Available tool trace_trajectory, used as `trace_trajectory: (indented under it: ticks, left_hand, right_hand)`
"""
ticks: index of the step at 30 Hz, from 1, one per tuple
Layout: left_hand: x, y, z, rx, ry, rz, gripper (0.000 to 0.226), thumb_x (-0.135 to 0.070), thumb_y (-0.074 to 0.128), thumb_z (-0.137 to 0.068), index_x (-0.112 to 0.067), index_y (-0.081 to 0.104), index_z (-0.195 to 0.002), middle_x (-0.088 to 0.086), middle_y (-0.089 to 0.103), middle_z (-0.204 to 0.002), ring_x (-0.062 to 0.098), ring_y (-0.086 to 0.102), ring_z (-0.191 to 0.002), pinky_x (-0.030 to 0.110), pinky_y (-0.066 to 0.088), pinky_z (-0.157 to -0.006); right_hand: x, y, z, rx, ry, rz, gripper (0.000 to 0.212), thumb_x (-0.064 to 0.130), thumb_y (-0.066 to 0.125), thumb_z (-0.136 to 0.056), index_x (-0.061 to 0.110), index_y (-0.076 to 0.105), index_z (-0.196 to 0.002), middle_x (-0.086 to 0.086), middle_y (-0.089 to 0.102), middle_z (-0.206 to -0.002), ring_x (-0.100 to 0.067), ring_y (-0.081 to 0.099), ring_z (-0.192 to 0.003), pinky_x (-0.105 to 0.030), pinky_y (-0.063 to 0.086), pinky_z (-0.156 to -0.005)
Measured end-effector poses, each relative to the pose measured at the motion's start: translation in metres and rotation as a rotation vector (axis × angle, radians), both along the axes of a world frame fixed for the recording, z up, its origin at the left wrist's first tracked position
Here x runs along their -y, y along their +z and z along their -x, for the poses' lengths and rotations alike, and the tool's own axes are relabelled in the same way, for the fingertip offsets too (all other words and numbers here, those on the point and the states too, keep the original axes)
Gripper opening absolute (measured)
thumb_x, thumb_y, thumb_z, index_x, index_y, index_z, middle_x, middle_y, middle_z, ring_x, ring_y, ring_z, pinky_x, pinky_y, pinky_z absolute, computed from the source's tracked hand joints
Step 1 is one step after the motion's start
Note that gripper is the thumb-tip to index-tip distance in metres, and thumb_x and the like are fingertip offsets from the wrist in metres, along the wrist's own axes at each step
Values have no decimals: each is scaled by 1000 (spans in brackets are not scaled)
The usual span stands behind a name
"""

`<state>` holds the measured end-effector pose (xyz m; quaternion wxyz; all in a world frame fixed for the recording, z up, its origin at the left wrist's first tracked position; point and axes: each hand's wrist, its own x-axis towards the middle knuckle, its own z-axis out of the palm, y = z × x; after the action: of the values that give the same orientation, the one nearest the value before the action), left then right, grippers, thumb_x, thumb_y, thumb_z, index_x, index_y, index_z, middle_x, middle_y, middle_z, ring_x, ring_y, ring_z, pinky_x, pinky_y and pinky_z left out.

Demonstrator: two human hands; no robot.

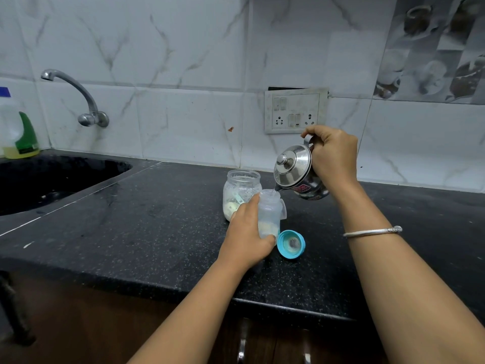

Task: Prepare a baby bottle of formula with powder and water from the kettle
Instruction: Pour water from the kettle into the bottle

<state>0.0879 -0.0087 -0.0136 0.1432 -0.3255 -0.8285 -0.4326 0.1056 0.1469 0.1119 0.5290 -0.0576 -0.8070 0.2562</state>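
Now: kettle tilted, spout toward upright bottle | right hand grip clamps handle | left hand grip clamps bottle

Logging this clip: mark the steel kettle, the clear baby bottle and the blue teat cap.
Steel kettle (293, 166): head view, lid.
Clear baby bottle (269, 206): head view, upper wall.
Blue teat cap (283, 239): head view, rim.

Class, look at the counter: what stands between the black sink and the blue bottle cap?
In the head view, the clear baby bottle, held by the left hand, with bare black counter toward the sink.
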Motion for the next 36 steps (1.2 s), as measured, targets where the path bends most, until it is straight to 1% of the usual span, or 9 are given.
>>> trace_trajectory:
  ticks: [6,9,17,21,24,29,31,34,36]
  left_hand:
    - [0,-1,1,-6,2,0,85,-18,66,-76,-16,18,-147,4,37,-143,18,32,-132,20,24,-101]
    - [0,-1,0,-8,-2,-5,84,-17,65,-76,-15,19,-146,5,37,-142,18,33,-131,19,23,-98]
    - [0,0,0,4,-2,-1,85,-17,65,-77,-16,17,-147,5,36,-143,19,32,-132,19,23,-100]
    - [1,0,-1,7,-2,6,85,-18,65,-78,-15,17,-147,5,34,-145,19,31,-133,21,23,-102]
    - [1,0,-1,7,-6,1,85,-17,66,-78,-15,17,-147,4,34,-145,18,31,-133,19,22,-100]
    - [1,1,-1,15,-5,8,85,-18,66,-77,-15,17,-147,5,35,-144,19,31,-133,23,26,-104]
    - [1,0,-2,15,-6,-3,85,-18,66,-77,-16,18,-147,5,36,-143,19,33,-132,22,26,-101]
    - [1,1,-3,-2,-8,-18,82,-17,66,-77,-16,21,-146,5,39,-141,18,34,-130,14,22,-94]
    - [2,1,-3,-7,-10,-18,82,-17,66,-77,-16,21,-146,5,39,-141,17,33,-130,13,20,-93]
  right_hand:
    - [2,0,-2,3,1,-1,36,-8,47,-80,9,74,-97,-10,74,-95,-21,65,-93,-27,48,-82]
    - [3,1,-3,0,5,-4,37,-8,46,-79,8,74,-97,-10,74,-95,-21,65,-93,-26,49,-83]
    - [3,2,-3,-7,11,-17,33,-5,48,-81,8,74,-98,-12,74,-94,-23,66,-92,-31,52,-83]
    - [4,3,-3,-8,15,-23,32,-5,48,-82,7,74,-98,-12,74,-93,-23,66,-92,-30,51,-82]
    - [4,2,-3,-5,13,-22,33,-5,48,-82,8,74,-98,-12,74,-93,-23,66,-91,-29,51,-82]
    - [5,2,-2,-6,11,-24,34,-5,48,-81,9,74,-97,-11,74,-92,-24,66,-89,-35,53,-82]
    - [5,2,-1,-5,11,-22,35,-6,48,-80,9,74,-97,-11,74,-91,-24,66,-89,-36,53,-82]
    - [5,2,-1,-3,16,-21,32,-5,49,-80,9,74,-96,-12,74,-90,-26,66,-89,-38,53,-81]
    - [5,2,-1,-2,13,-16,34,-6,49,-80,9,74,-95,-12,74,-90,-26,66,-89,-37,53,-81]
